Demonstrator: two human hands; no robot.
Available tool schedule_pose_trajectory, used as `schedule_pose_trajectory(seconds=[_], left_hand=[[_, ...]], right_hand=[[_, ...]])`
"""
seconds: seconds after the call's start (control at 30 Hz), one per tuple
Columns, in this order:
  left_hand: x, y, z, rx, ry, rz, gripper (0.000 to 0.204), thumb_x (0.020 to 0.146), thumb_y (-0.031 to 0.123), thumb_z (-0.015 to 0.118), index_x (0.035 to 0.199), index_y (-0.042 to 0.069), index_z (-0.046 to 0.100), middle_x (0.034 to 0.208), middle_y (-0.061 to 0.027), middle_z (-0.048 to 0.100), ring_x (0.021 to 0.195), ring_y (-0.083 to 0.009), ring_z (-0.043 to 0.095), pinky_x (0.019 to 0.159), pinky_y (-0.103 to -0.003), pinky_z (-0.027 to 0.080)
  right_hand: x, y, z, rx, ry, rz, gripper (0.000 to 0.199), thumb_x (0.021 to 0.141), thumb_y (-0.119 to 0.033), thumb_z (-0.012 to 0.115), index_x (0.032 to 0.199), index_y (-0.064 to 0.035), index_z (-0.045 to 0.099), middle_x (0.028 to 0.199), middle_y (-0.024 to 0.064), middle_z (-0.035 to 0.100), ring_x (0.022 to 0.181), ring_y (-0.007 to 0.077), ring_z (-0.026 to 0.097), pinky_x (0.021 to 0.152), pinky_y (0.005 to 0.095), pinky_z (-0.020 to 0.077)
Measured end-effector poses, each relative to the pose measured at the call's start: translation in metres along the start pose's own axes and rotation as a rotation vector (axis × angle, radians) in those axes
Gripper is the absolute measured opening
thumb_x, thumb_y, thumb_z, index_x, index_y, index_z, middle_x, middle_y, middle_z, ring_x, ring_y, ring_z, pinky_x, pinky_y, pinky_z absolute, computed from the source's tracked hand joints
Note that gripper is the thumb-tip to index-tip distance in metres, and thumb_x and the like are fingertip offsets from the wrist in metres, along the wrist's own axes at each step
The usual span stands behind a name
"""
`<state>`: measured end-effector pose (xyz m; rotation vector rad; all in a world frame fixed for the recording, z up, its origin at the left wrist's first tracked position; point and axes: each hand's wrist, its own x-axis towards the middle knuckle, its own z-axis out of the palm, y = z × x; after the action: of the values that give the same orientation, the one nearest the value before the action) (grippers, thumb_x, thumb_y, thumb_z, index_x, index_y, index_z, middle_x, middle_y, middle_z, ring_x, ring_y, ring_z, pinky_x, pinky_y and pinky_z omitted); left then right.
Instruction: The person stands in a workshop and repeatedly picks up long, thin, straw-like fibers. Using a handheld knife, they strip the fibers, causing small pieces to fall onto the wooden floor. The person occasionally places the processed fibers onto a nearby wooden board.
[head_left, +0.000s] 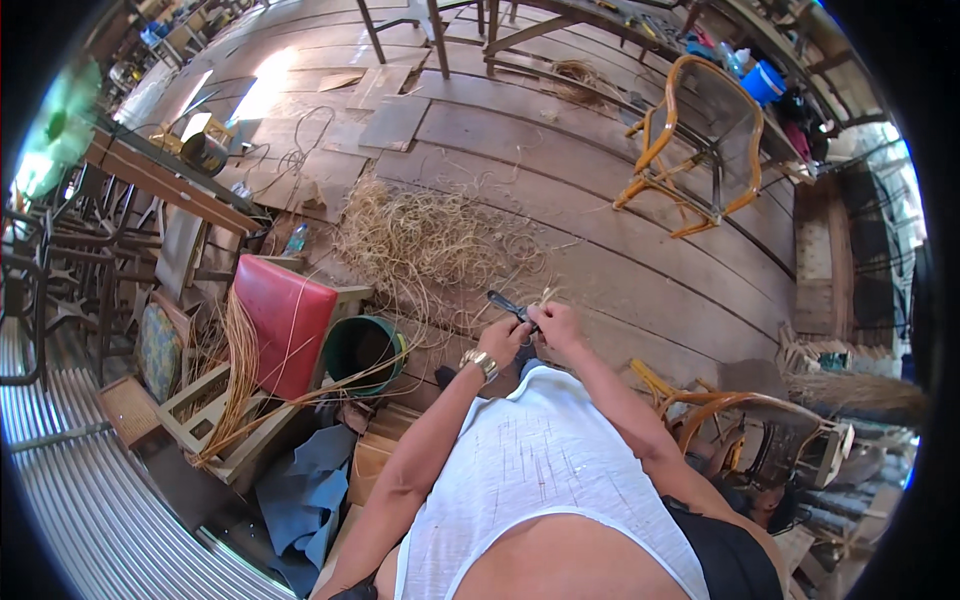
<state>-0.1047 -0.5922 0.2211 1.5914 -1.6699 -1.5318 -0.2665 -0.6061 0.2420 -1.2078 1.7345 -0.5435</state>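
Note:
Close together in front of my white shirt, both hands are closed. My left hand, with a gold watch on its wrist, grips a small dark hand tool whose exact kind I cannot make out. My right hand presses against the tool's near end, its fingers pinched on thin pale rattan strands. Beyond the hands, a tangled heap of rattan strands lies on the plank floor.
To my left stand a dark green bucket and a red padded seat with a bundle of long strands draped beside it. A rattan chair stands far right. Another chair frame is near my right arm. A workbench runs behind.

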Motion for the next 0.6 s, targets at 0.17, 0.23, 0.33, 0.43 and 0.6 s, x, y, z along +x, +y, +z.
schedule_pose_trajectory(seconds=[0.17, 0.23, 0.33, 0.43, 0.6], left_hand=[[-0.096, 0.014, -0.059, -0.002, -0.047, 0.091, 0.027, 0.095, 0.028, 0.054, 0.086, 0.002, 0.061, 0.069, -0.0078, 0.056, 0.065, -0.0157, 0.053, 0.06, -0.032, 0.044], [-0.161, 0.005, -0.101, -0.152, -0.077, -0.062, 0.026, 0.094, 0.027, 0.056, 0.085, 0.002, 0.059, 0.064, -0.0078, 0.05, 0.062, -0.0154, 0.047, 0.059, -0.032, 0.041], [-0.248, -0.08, -0.136, 0.024, 0.041, -0.183, 0.027, 0.092, 0.027, 0.058, 0.081, 0.003, 0.063, 0.067, -0.0037, 0.058, 0.062, -0.0164, 0.051, 0.059, -0.029, 0.043], [-0.268, -0.13, -0.136, 0.122, -0.09, -0.625, 0.033, 0.088, 0.035, 0.063, 0.101, 0.004, 0.065, 0.092, -0.0108, 0.068, 0.082, -0.023, 0.063, 0.074, -0.032, 0.049], [-0.197, -0.102, -0.121, 0.274, 0.023, -0.397, 0.091, 0.076, 0.051, 0.071, 0.138, -0.005, 0.037, 0.139, -0.0262, 0.043, 0.129, -0.034, 0.043, 0.107, -0.038, 0.035]], right_hand=[[0.034, 0.007, -0.072, 0.006, 0.112, 0.071, 0.034, 0.087, -0.037, 0.063, 0.073, -0.0053, 0.063, 0.054, 0.004, 0.058, 0.042, 0.0124, 0.054, 0.039, 0.0298, 0.042], [0.067, 0.026, -0.144, 0.064, 0.25, 0.121, 0.032, 0.086, -0.037, 0.063, 0.077, -0.0059, 0.064, 0.053, 0.0031, 0.056, 0.04, 0.0116, 0.052, 0.037, 0.0289, 0.0405], [0.082, 0.027, -0.188, 0.012, 0.268, 0.146, 0.032, 0.086, -0.037, 0.063, 0.079, -0.0058, 0.064, 0.053, 0.0029, 0.055, 0.039, 0.0104, 0.051, 0.036, 0.0277, 0.0392], [0.073, 0.006, -0.145, -0.137, 0.186, 0.056, 0.036, 0.087, -0.04, 0.061, 0.075, -0.0056, 0.064, 0.054, 0.0049, 0.058, 0.045, 0.0126, 0.056, 0.042, 0.0303, 0.0436], [0.038, 0.012, -0.029, -0.203, 0.036, -0.037, 0.038, 0.083, -0.041, 0.06, 0.073, -0.0047, 0.063, 0.063, 0.0111, 0.063, 0.061, 0.0227, 0.064, 0.058, 0.0376, 0.0479]])
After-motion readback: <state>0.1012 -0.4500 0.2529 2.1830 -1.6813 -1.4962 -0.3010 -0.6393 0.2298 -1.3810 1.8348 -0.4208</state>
